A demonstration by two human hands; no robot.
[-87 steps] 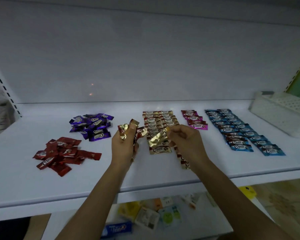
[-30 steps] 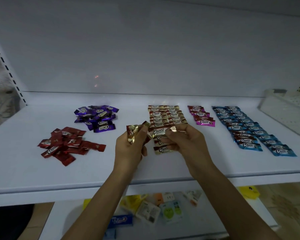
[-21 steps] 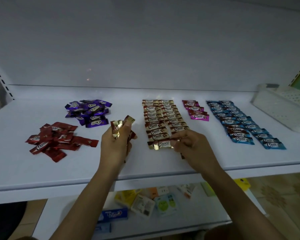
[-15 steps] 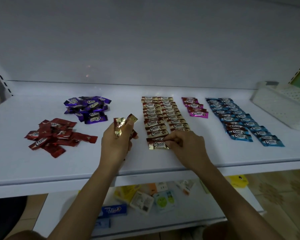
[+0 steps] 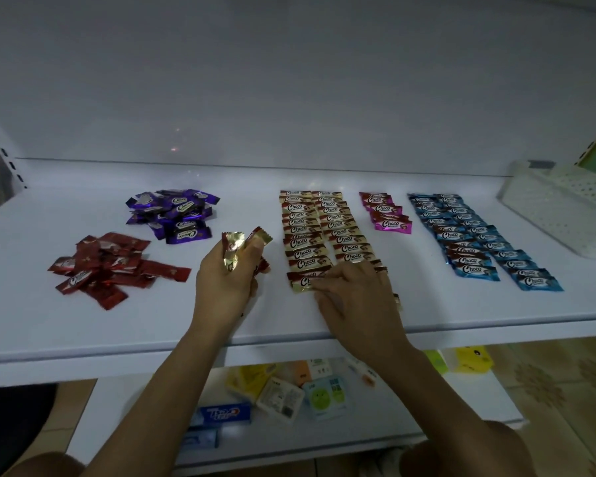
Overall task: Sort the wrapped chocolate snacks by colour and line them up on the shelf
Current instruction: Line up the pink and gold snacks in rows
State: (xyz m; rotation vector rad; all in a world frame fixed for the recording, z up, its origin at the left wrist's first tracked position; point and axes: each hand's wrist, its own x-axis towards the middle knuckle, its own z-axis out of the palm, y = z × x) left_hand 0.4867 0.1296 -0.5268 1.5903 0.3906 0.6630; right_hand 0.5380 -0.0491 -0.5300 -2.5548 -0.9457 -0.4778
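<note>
A long white shelf (image 5: 83, 325) runs across the frame, with a white perforated basket (image 5: 561, 215) at its right edge. On it, right of centre, lie two blue rows (image 5: 479, 235); at centre, two gold rows (image 5: 320, 232); between them a short pink row (image 5: 386, 215). Left of centre sit a purple heap (image 5: 174, 215) and, lower, a red heap (image 5: 107, 266). The left hand (image 5: 226, 280) is clenched round a bunch of gold snacks (image 5: 233, 251), raised beside the gold rows. The right hand (image 5: 355, 297) lies low, fingertips pressing the nearest gold snack (image 5: 301, 282) at the front end of the left gold row.
</note>
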